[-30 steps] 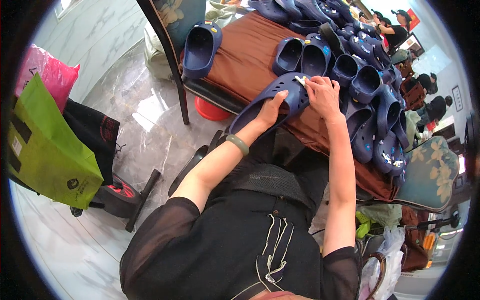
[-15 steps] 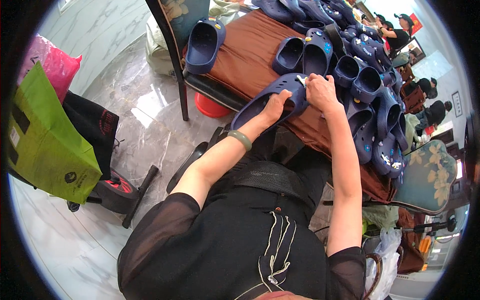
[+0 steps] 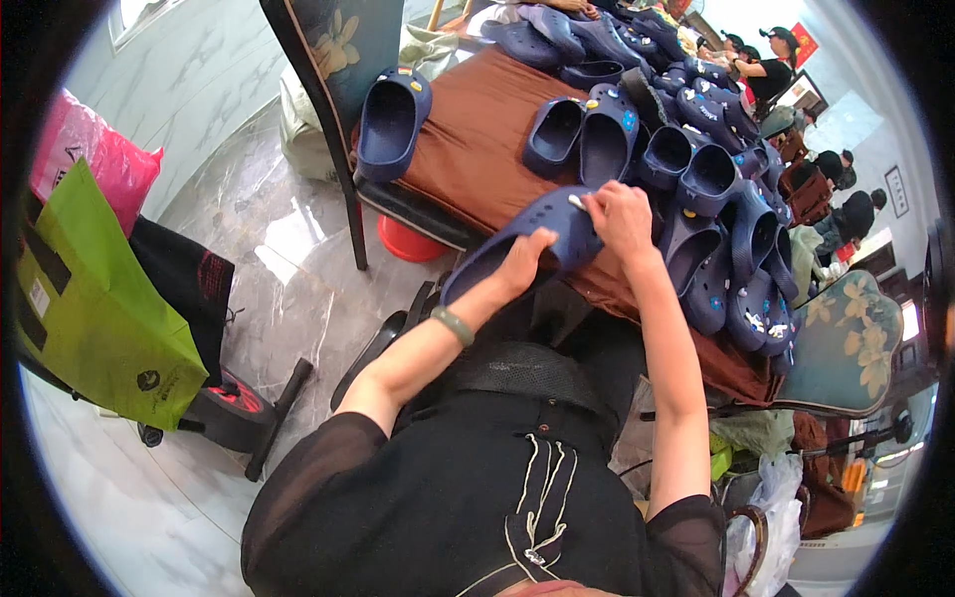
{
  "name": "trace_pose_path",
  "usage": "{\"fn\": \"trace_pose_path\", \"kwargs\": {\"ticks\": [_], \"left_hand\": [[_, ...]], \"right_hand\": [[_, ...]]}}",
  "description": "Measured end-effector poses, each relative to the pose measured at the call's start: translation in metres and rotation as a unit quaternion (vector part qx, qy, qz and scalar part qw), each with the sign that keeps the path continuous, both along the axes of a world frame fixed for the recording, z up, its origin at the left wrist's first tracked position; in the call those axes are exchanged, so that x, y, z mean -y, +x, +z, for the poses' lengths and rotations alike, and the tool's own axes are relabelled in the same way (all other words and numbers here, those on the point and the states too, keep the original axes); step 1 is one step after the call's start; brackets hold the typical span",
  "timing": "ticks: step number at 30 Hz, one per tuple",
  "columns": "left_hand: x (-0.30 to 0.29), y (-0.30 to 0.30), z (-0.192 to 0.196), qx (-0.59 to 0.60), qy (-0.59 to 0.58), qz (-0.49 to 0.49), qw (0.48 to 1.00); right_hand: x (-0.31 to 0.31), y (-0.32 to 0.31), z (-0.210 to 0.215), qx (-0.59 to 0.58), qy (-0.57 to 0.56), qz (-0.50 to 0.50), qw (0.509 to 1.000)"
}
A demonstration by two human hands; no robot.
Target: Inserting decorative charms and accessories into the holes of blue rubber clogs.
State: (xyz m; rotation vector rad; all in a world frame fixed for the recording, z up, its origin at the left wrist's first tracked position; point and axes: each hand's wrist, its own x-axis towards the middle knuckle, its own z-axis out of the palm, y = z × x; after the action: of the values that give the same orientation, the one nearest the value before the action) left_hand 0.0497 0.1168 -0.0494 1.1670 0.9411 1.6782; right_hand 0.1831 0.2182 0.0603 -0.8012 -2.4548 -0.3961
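Note:
A navy foam clog [image 3: 558,225] with holes in its upper is held over the near edge of the cloth-covered table. My left hand [image 3: 521,263], below a green bangle, grips it at the foot opening, thumb on the upper and the other fingers hidden inside or beneath. At the toe, my right hand [image 3: 624,221] has its fingertips pinched on a small white charm [image 3: 577,202] on the clog's upper. Whether the charm is fully seated cannot be seen. Beyond my hands, a pair of clogs [image 3: 608,134] lies on the brown cloth [image 3: 477,124].
Several more navy clogs [image 3: 711,179] with charms crowd the table's right side. One clog [image 3: 394,122] lies by a chair [image 3: 360,50] at left. A red basin [image 3: 408,239] shows underneath. A green bag [image 3: 104,298] hangs at far left. People [image 3: 771,75] are at the far right.
The whole view has shifted, so the table appears lower. The held clog is slightly lower and further left, with both hands still on it; the white charm now shows at the right fingertips.

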Motion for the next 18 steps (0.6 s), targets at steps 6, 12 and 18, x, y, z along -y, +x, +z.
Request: {"fn": "trace_pose_path", "kwargs": {"ticks": [6,12,18], "left_hand": [[0.017,0.003,-0.023,-0.077,0.065,0.022,0.995],[0.017,0.003,-0.028,-0.110,0.041,0.015,0.993],[0.015,0.007,-0.038,-0.150,0.094,0.085,0.980]], "right_hand": [[-0.003,0.015,-0.005,-0.156,-0.287,0.085,0.941],[-0.020,0.025,-0.010,-0.185,-0.573,0.030,0.798],[0.035,0.005,-0.047,-0.272,-0.119,-0.039,0.954]]}}
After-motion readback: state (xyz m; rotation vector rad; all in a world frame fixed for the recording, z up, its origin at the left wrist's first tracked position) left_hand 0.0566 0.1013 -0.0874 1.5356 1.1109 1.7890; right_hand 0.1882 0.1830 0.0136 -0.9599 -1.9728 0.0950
